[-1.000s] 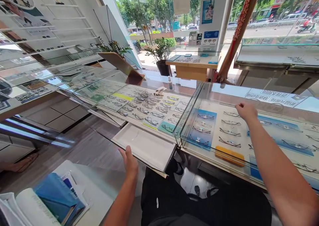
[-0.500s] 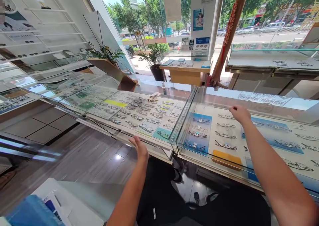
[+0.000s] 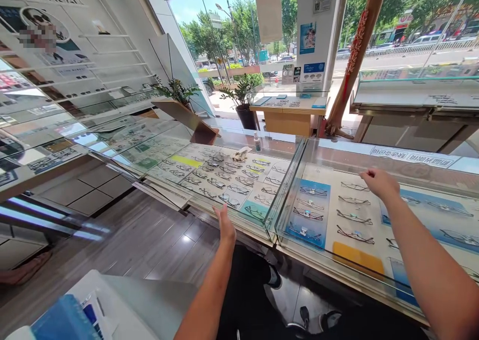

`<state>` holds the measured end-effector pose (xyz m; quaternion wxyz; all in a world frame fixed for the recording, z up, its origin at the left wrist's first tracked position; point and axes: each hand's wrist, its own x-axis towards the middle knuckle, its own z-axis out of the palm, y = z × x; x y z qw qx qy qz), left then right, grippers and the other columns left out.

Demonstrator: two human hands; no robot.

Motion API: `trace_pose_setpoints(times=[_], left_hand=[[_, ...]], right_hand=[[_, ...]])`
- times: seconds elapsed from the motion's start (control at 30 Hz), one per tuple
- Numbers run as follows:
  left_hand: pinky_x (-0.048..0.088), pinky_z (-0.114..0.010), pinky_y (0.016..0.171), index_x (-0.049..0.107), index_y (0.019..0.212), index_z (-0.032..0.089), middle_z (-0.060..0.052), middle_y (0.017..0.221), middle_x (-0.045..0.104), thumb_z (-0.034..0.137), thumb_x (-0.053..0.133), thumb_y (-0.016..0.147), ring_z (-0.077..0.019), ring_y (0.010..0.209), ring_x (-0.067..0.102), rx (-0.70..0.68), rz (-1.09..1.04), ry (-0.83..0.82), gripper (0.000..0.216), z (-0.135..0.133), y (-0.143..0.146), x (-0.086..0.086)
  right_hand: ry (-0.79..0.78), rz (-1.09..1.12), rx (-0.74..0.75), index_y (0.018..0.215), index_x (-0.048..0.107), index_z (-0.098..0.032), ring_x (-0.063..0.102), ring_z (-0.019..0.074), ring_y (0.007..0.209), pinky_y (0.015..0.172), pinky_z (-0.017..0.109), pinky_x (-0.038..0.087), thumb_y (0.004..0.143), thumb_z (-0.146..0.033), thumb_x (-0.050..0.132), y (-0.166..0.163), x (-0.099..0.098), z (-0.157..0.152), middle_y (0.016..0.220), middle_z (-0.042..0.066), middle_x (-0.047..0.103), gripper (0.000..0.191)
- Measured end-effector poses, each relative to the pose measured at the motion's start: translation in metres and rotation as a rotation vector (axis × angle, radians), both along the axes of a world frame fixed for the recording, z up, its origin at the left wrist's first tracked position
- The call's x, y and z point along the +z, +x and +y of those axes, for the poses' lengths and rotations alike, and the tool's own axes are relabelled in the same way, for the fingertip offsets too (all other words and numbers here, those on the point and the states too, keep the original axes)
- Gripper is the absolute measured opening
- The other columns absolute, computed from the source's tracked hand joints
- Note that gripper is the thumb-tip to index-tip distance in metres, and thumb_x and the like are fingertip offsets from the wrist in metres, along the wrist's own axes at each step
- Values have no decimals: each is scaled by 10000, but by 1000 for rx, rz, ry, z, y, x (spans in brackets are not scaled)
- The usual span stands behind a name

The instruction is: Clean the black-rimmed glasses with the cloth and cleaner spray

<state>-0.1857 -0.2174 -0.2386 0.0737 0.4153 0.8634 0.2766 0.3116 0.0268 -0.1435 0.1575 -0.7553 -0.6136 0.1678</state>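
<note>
My left hand (image 3: 226, 226) is at the front edge of the left glass display case (image 3: 272, 228). Its thumb and fingers look apart, and I see nothing in them. Rows of eyeglasses (image 3: 228, 200) lie under the glass there, one pair on a teal card (image 3: 253, 210). Over the glass top of the right display case (image 3: 318, 156), my right hand (image 3: 382, 184) is closed with its fingers curled; what they hold, if anything, is hidden. Beneath it are more eyeglasses (image 3: 355, 200), blue cards (image 3: 309, 205) and a yellow-orange cloth or pouch (image 3: 358, 258).
A small bottle (image 3: 257, 142) and a crumpled beige item (image 3: 241, 154) are on the left case. Behind stand potted plants (image 3: 245, 100), a wooden table (image 3: 288, 123) and a slanted wooden post (image 3: 354, 65). A white bin-like container (image 3: 142, 295) is near my left arm.
My view has turned slightly left and up, so everything sits lower and further right in the picture. Both hands keep nearly the same places at the cases.
</note>
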Motion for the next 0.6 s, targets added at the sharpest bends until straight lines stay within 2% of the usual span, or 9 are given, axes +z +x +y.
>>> trace_pose_setpoints(times=[0.07,0.1,0.13,0.23,0.3,0.37,0.43,0.5,0.6], left_hand=[[325,-608,1330,-445,1606,88,-284,1811,-114,325,75,1135,-351,1716,-23,207,68,158,740,-6,-6,27],[246,-583,1371,-423,1628,121,-221,1823,-159,348,99,1143,-317,1715,-100,258,123,240,748,-2,-10,46],[226,-539,1388,-244,1722,172,-161,1849,-53,376,215,1150,-291,1726,-29,248,220,376,762,8,-14,67],[270,-454,1369,338,1692,148,-154,1793,296,331,407,1130,-276,1672,284,-227,314,380,595,73,-33,129],[258,-489,1349,448,1609,56,-207,1756,350,248,462,1102,-307,1635,336,-370,302,260,542,130,-45,155],[347,-479,1283,502,1528,-16,-266,1700,410,245,533,1067,-333,1551,439,-402,266,135,531,177,-55,163],[445,-402,1183,582,1409,-48,-273,1548,569,236,548,1050,-290,1381,590,-400,235,52,459,203,-61,159],[488,-353,1095,637,1306,-53,-239,1351,685,189,530,1040,-242,1192,668,-379,222,14,375,207,-63,151],[492,-369,1055,654,1294,-41,-217,1231,706,123,510,1020,-250,1103,663,-340,241,38,350,185,-52,143]], right_hand=[[-3,-6,-8,819,626,-241,575,234,684,645,355,353,983,-550,546,1,-1,1,773,49,687,359],[-4,-9,-11,817,629,-244,575,238,686,644,358,355,980,-549,547,1,-1,1,775,51,689,356],[-5,-12,-13,815,632,-247,576,241,691,644,360,357,978,-548,549,1,-2,2,780,52,691,352],[-1,-23,-19,814,639,-251,577,245,707,655,361,363,976,-543,550,1,-2,3,796,54,697,346],[6,-30,-26,811,640,-246,575,246,714,659,358,359,979,-534,544,1,-2,3,805,61,700,347],[10,-33,-24,810,643,-242,578,244,724,658,352,351,974,-524,553,1,-1,3,821,62,707,339],[12,-33,-16,814,648,-243,583,242,735,657,343,345,968,-516,562,1,-1,3,830,54,712,325],[12,-34,-8,818,652,-246,582,238,742,655,335,339,967,-508,560,1,-1,3,831,43,714,315],[18,-41,-13,819,658,-246,575,238,749,654,331,329,963,-504,554,-1,-1,3,832,43,713,313]])
